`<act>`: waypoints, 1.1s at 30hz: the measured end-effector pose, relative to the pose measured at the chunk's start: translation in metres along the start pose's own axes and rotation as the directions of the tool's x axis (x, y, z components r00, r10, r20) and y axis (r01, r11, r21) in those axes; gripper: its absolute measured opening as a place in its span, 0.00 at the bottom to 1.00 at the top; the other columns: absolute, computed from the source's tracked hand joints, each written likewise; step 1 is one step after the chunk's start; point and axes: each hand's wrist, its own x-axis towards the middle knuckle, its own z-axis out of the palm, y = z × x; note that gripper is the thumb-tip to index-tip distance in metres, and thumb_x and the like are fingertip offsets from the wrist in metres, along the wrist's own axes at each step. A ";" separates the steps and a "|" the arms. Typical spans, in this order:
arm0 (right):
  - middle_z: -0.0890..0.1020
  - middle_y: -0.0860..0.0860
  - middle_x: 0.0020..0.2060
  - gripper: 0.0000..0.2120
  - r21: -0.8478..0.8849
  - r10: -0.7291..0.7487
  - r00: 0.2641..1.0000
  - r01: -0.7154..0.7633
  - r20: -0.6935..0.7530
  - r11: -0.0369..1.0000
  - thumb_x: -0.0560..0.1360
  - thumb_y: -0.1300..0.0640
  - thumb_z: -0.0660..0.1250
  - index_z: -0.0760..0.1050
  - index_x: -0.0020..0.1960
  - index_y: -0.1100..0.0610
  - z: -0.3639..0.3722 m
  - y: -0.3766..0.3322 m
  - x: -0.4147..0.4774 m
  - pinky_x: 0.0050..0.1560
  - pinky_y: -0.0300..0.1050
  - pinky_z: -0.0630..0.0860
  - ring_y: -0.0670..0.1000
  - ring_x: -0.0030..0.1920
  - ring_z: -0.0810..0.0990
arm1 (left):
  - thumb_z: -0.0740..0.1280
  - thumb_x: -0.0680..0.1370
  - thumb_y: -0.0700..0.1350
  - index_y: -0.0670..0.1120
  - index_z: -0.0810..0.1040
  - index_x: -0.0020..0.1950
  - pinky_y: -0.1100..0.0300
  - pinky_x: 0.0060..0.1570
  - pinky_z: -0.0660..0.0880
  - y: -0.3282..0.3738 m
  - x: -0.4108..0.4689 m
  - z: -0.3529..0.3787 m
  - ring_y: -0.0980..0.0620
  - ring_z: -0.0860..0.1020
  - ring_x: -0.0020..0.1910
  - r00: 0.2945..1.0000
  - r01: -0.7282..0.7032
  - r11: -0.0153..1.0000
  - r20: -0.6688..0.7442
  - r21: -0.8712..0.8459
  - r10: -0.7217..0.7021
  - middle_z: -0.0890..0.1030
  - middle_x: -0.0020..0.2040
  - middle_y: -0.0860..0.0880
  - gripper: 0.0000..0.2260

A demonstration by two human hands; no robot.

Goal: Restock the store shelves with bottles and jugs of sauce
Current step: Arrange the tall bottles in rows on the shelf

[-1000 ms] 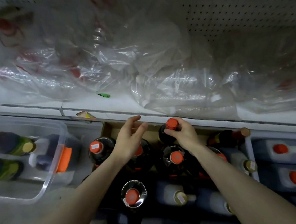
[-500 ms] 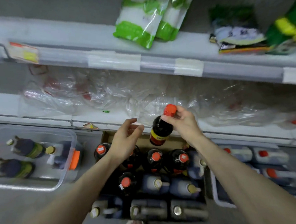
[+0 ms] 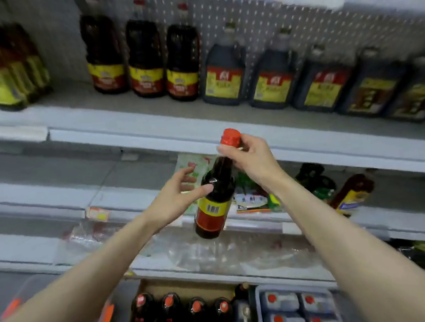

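My right hand (image 3: 251,161) grips the neck of a dark sauce bottle (image 3: 214,202) just under its red cap, and the bottle hangs tilted in front of the shelves. My left hand (image 3: 177,199) touches the bottle's shoulder with its thumb, fingers spread and loosely curved beside it. Three matching bottles (image 3: 144,61) stand on the upper shelf (image 3: 130,132), with several dark jugs (image 3: 225,75) to their right. Below, a cardboard box (image 3: 184,288) holds several red-capped bottles (image 3: 185,319).
Green-labelled bottles (image 3: 3,77) stand at the upper shelf's left end. Packets (image 3: 251,198) and a leaning bottle (image 3: 352,194) lie on the middle shelf. Crumpled clear plastic wrap (image 3: 215,254) covers the lower shelf. A white crate of jugs (image 3: 296,311) sits right of the box.
My right hand has lifted the bottle out of the box up to middle-shelf height. My left hand rose with it and now touches it. The view has swung up to the stocked shelf.
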 end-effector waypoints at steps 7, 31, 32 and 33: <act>0.82 0.53 0.42 0.04 -0.069 -0.277 0.961 0.277 -0.001 0.959 0.75 0.52 0.71 0.78 0.43 0.52 -0.066 -0.208 -0.002 0.48 0.46 0.75 0.51 0.44 0.81 | 0.80 0.64 0.52 0.49 0.64 0.71 0.61 0.57 0.73 0.176 -0.024 -0.036 0.53 0.73 0.64 0.974 -0.224 0.972 0.040 0.075 0.222 0.73 0.66 0.50 0.40; 0.80 0.45 0.55 0.18 -0.205 -0.496 0.862 0.506 0.103 0.838 0.73 0.46 0.71 0.73 0.60 0.49 -0.043 -0.382 0.037 0.58 0.44 0.76 0.47 0.60 0.78 | 0.83 0.58 0.50 0.48 0.78 0.57 0.55 0.54 0.78 0.347 -0.017 -0.162 0.55 0.81 0.52 0.787 -0.565 0.799 -0.155 0.206 0.597 0.83 0.51 0.52 0.29; 0.80 0.46 0.57 0.23 -0.180 -0.476 0.873 0.488 0.106 0.854 0.71 0.41 0.71 0.73 0.63 0.48 -0.036 -0.380 0.042 0.60 0.48 0.76 0.48 0.61 0.78 | 0.82 0.59 0.48 0.48 0.78 0.57 0.58 0.52 0.78 0.351 -0.014 -0.170 0.56 0.81 0.51 0.781 -0.576 0.793 -0.153 0.199 0.606 0.83 0.51 0.53 0.28; 0.80 0.46 0.59 0.31 -0.153 -0.451 0.887 0.462 0.100 0.874 0.67 0.35 0.71 0.72 0.65 0.47 -0.030 -0.381 0.048 0.61 0.52 0.76 0.49 0.62 0.77 | 0.82 0.60 0.46 0.49 0.78 0.56 0.62 0.49 0.77 0.355 -0.009 -0.179 0.57 0.80 0.51 0.775 -0.588 0.787 -0.149 0.186 0.614 0.83 0.50 0.53 0.27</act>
